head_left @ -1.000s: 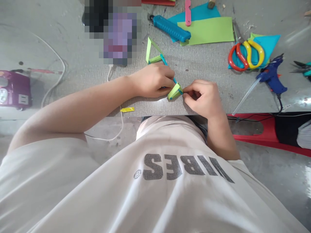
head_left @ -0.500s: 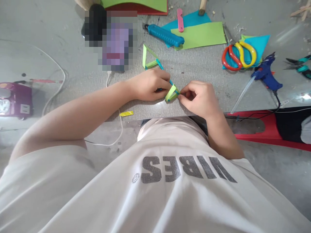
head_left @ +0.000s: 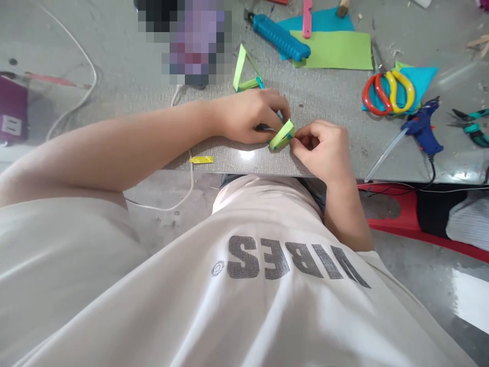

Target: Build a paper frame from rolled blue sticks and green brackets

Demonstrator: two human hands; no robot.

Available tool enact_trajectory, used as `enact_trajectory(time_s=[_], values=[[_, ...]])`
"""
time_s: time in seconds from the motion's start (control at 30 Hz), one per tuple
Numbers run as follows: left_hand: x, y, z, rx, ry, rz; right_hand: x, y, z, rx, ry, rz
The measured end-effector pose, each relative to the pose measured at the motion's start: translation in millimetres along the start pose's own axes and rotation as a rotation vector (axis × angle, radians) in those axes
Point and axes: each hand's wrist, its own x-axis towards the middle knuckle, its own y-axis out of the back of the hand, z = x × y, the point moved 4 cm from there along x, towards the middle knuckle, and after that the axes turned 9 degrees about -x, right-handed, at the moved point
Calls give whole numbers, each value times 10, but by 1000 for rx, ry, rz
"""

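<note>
A folded paper-strip frame (head_left: 282,136) in green and blue is between my hands near the table's front edge. My left hand (head_left: 254,116) is closed on its blue middle strip, fingers curled and partly hiding it. A green triangular end (head_left: 239,67) of the same frame sticks out beyond that hand. At the near end, my right hand (head_left: 323,149) pinches the corner of the other green loop between thumb and forefinger.
Farther back lie a blue utility knife (head_left: 280,36), a pink folding blade (head_left: 307,19) and green paper (head_left: 336,50). To the right are scissors (head_left: 391,92), a blue glue gun (head_left: 424,127) and pliers (head_left: 476,125). A white cable (head_left: 192,188) runs past my left forearm.
The camera view has shifted, so the table things appear displaced. My left fingers have moved closer to the near green loop and cover more of the blue strip. My right hand keeps its pinch.
</note>
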Motion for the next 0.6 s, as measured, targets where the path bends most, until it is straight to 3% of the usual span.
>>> enact_trajectory(time_s=[0.13,0.3,0.5,0.6], values=[[20,12,4,-22,1,2,-5,14,-3,-10,9,13],[18,26,85,26,-99,-35,-14,20,-14,-18,24,11],[-13,6,15,-27,45,-12,-13,11,-22,-12,35,12],[-41,-9,16,-35,36,36,-9,19,-43,1,22,14]])
